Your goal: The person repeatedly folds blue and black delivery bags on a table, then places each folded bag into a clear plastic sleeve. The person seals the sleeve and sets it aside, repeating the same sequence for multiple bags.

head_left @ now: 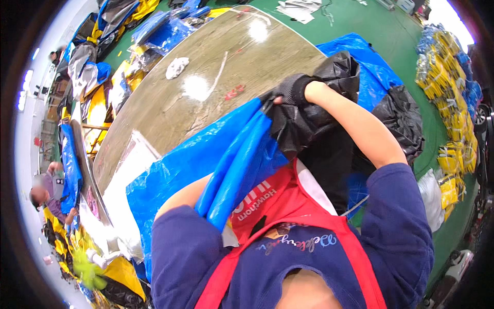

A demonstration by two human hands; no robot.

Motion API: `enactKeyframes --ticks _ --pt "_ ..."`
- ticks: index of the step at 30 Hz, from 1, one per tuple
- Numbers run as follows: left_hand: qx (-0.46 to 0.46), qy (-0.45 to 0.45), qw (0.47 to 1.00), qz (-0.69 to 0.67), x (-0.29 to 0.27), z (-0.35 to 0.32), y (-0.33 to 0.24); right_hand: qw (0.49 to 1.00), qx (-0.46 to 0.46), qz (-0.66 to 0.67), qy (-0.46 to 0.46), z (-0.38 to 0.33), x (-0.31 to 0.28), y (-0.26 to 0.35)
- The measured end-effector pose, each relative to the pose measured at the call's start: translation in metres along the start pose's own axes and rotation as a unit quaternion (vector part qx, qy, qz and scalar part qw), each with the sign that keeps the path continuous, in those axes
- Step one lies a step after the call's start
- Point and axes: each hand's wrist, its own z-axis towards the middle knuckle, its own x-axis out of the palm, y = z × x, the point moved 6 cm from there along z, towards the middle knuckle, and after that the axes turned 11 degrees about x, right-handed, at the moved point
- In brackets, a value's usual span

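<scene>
My right hand [297, 90], in a dark knitted glove with a bare fingertip showing, is closed on the bunched edge of a blue-and-black tarpaulin [206, 147]. Its blue part hangs in long folds to the left, across my body. The crumpled black part [301, 121] gathers beneath and beside my right hand. My left forearm [182, 197] goes under the blue folds, so the left hand and its fingers are hidden by the sheet.
Before me stands a large table [247, 67] with a worn brown top, a crumpled white scrap [177, 68] on it. More blue sheeting [360, 64] lies at its right. Yellow bundles [447, 98] are stacked far right. Another person [46, 193] works at the left among yellow sheets.
</scene>
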Motion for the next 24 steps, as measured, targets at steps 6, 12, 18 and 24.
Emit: enactKeyframes --ticks 6,12,18,24 --pt "-0.313 -0.038 0.949 -0.012 -0.092 -0.221 -0.019 0.989 -0.026 0.137 0.041 0.026 0.030 -0.036" --pt "-0.719 -0.393 0.571 -0.048 -0.096 -0.477 -0.161 0.989 -0.020 0.143 0.021 0.027 0.026 -0.035" --pt "-0.625 -0.618 0.457 -0.133 -0.066 -0.470 -0.140 0.996 0.087 0.030 0.010 0.008 0.010 -0.022" --pt "-0.799 -0.240 0.541 0.104 0.010 -0.515 -0.102 0.987 0.004 -0.059 -0.149 -0.006 0.026 -0.037"
